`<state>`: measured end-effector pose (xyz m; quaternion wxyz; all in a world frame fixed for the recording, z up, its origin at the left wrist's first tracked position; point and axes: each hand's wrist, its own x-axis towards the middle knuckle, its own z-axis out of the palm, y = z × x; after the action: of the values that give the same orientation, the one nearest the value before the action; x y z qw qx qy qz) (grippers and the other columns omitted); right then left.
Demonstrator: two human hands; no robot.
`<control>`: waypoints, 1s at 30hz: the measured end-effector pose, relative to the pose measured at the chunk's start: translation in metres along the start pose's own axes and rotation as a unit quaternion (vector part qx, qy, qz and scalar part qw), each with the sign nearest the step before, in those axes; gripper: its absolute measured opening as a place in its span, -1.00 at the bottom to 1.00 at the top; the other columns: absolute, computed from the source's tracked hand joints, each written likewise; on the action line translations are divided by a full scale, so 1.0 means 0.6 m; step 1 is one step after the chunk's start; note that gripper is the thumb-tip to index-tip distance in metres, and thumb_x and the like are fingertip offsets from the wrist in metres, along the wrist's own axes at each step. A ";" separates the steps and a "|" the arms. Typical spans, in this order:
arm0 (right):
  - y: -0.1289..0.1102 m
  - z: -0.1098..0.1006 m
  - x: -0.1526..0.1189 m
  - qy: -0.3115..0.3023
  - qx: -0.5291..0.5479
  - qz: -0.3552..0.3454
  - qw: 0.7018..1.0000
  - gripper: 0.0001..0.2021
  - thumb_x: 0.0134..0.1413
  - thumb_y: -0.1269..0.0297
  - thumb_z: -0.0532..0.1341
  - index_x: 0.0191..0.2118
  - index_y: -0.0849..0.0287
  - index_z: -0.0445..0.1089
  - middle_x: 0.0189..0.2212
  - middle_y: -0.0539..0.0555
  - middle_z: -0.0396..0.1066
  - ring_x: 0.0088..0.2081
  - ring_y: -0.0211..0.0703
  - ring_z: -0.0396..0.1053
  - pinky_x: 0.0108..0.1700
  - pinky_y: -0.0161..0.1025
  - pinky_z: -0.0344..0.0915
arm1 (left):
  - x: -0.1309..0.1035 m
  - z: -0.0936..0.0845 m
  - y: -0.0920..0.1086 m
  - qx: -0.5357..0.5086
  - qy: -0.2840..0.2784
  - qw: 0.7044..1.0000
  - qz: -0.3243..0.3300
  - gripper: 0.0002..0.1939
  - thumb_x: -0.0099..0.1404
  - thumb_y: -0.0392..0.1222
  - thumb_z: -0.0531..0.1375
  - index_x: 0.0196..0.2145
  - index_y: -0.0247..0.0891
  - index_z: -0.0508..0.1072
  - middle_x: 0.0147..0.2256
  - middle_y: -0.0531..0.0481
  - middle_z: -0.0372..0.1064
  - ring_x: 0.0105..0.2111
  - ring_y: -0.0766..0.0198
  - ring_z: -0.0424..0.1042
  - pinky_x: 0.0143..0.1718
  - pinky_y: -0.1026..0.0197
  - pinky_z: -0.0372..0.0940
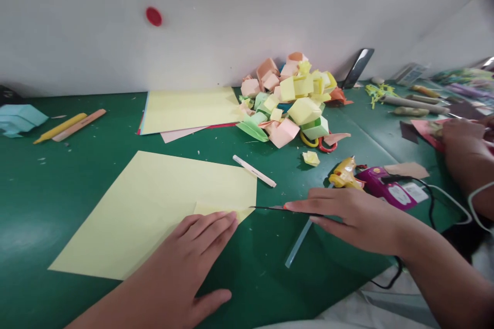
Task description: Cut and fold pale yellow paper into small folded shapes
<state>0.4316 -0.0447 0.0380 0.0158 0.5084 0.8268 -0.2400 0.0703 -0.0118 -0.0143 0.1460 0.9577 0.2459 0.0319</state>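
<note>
A large pale yellow sheet of paper (127,211) lies on the green table, its right part folded over into a narrow flap (247,213). My left hand (203,249) lies flat on this fold, fingers together and stretched out, thumb apart, pressing the paper down. In my right hand (347,216) is a thin dark utility knife (266,208), seen nearly edge-on, held between thumb and fingers. Its tip points left and meets the right end of the fold. Just above the sheet's right edge lies a pale capped pen (254,171).
A heap of folded paper pieces (289,97) stands by the wall, with scissors handles (327,145) below it. Near my right hand are a yellow glue gun (345,174), its clear glue stick (299,244) and cables. Stacked paper (189,110) lies behind; another person's hand (466,141) works at right.
</note>
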 end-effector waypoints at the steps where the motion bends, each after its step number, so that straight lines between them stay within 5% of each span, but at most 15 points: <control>1: 0.000 0.000 -0.001 -0.003 0.002 0.004 1.000 -0.45 0.37 0.37 0.00 0.35 -0.35 0.13 -0.20 -0.01 0.40 -0.29 -0.21 0.44 -0.23 -0.26 0.32 | 0.000 0.000 0.000 0.000 -0.002 1.000 0.000 -0.09 0.36 0.05 0.20 0.46 -0.06 -0.22 0.41 0.00 -0.02 0.31 -0.04 0.14 0.32 -0.08 0.09; 25: 0.003 -0.001 -0.025 0.020 0.011 0.004 1.000 -0.47 0.37 0.40 0.01 0.33 -0.27 0.21 -0.21 0.03 0.43 -0.30 -0.20 0.46 -0.23 -0.27 0.37 | 0.003 0.000 0.001 -0.006 -0.015 1.000 -0.010 -0.11 0.37 0.01 0.18 0.47 -0.06 -0.23 0.42 0.01 -0.04 0.31 -0.02 0.13 0.29 -0.05 0.11; 30: 0.010 0.008 -0.035 0.055 0.030 -0.051 0.997 -0.51 0.38 0.44 0.00 0.31 -0.07 0.27 -0.17 0.12 0.46 -0.27 -0.19 0.47 -0.19 -0.24 0.38 | 0.003 -0.002 0.007 0.025 -0.011 1.000 -0.008 -0.12 0.40 0.06 0.15 0.47 -0.07 -0.26 0.41 0.00 0.00 0.27 -0.03 0.18 0.24 -0.04 0.13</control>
<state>0.4457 -0.0620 0.0370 -0.0575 0.4784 0.8436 -0.2372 0.0733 -0.0141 -0.0120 0.1246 0.9594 0.2526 0.0137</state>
